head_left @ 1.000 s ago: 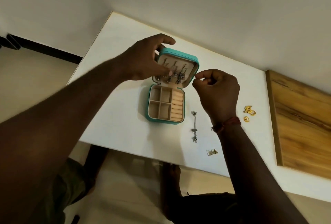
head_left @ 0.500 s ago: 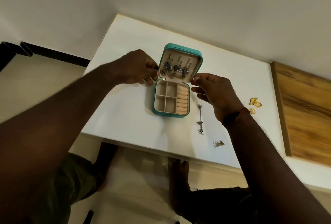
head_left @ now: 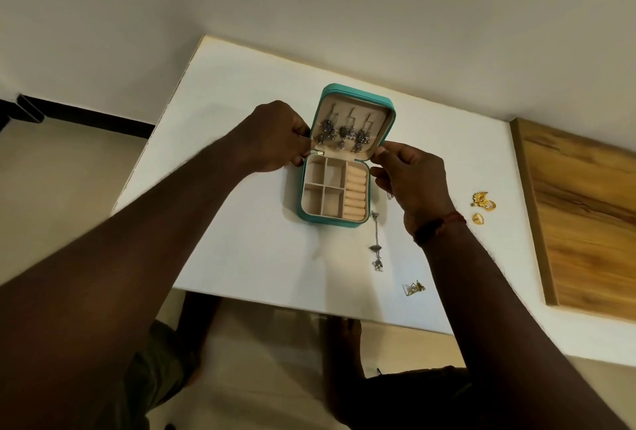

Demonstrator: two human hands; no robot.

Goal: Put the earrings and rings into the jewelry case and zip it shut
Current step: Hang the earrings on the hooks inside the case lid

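Three earrings (head_left: 344, 133) hang inside one open jewelry case (head_left: 330, 221); four square compartments (head_left: 315, 173).

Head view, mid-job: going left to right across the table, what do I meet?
left hand → case → right hand → gold rings → wooden board

Teal jewelry case (head_left: 347, 223), beige lining; gold rings (head_left: 483, 204); white table (head_left: 241, 240).
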